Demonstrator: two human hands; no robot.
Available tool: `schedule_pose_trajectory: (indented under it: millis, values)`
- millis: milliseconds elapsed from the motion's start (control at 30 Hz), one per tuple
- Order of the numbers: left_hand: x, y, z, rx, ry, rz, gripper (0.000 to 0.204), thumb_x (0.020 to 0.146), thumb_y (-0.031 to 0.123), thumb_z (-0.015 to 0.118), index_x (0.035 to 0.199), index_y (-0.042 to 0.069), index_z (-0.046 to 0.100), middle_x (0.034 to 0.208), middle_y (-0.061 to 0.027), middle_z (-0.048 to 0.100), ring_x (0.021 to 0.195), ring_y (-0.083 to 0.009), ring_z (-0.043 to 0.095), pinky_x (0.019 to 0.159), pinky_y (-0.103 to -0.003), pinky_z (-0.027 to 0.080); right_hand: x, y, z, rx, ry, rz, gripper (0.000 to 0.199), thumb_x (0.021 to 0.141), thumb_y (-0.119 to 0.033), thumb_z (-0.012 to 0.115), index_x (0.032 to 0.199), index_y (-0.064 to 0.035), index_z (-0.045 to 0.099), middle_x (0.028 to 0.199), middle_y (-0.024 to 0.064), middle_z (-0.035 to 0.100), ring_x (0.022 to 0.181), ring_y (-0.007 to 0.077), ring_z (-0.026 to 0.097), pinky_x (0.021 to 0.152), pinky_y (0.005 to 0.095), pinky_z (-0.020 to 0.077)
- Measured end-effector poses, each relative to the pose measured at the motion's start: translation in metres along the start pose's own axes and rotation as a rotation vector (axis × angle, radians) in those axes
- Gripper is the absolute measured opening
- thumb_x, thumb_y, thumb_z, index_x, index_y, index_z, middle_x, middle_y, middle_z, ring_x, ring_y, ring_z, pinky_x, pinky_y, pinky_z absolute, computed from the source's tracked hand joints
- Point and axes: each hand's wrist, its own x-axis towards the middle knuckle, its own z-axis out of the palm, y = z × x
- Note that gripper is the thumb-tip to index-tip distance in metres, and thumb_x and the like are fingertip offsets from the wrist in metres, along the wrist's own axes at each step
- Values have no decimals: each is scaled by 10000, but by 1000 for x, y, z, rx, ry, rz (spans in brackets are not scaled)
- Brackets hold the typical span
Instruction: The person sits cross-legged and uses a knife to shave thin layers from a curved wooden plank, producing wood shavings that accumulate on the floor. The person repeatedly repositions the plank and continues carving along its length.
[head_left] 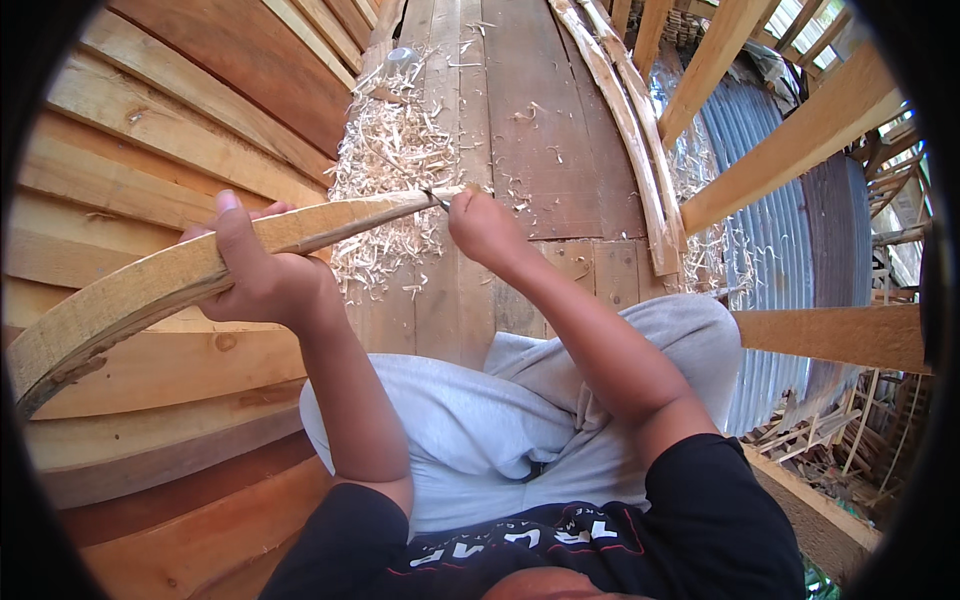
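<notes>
Hands clenched: left hand [262, 280] round curved rough wooden slat [190, 275], right hand [483, 228] on thin blade [436, 199]

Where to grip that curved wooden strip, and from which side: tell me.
Grip the curved wooden strip at its wide middle, as the left hand does, fingers wrapping over from the person's side. The far end tapers thin where the right hand works a blade, so stay clear of it.

I wore a black T-shirt [640, 530] with short sleeves ending above my elbows and white lettering curving across the chest. Just beyond the T-shirt, light grey shorts [480, 420] of soft, creased cloth covered my lap and knees. My forearms and hands were bare.
</notes>
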Motion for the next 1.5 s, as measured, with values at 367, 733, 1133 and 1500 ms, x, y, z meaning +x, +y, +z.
schedule_pose_trajectory:
  millis: [367, 733, 1133, 1500]
  values:
    - [-4, 3, 6, -14, 6, 3, 274, 777, 38, 648, 639, 64, 414, 582, -11, 431, 459, -142, 520, 415, -271, 500, 1, -1, -1, -68, 52, 76, 574, 989, -336, 279, 853, 59, 671, 900, 316, 658, 899, 492, 631, 848, 533, 489]
    - [1, -4, 0, -18, -105, 37, 204, 796, 99, 635, 709, 30, 464, 579, -48, 456, 469, -179, 541, 457, -285, 494, 18, 14, 5, -41, 107, -9, 571, 991, -308, 273, 738, 48, 640, 847, 319, 643, 832, 503, 622, 785, 551, 489]
    - [6, -8, -4, -23, -118, 51, 202, 795, 95, 638, 733, 36, 455, 580, -47, 457, 453, -178, 527, 454, -288, 499, 19, 32, -1, -213, -31, 76, 469, 988, -272, 304, 978, 67, 627, 961, 270, 674, 874, 423, 664, 795, 524, 514]
    - [9, -9, -4, 21, -53, -18, 231, 795, 191, 658, 787, 17, 506, 590, -74, 501, 506, -209, 560, 523, -319, 491, 28, 42, 8, -27, 39, 30, 610, 992, -340, 242, 828, 101, 629, 913, 361, 627, 924, 492, 615, 890, 538, 458]
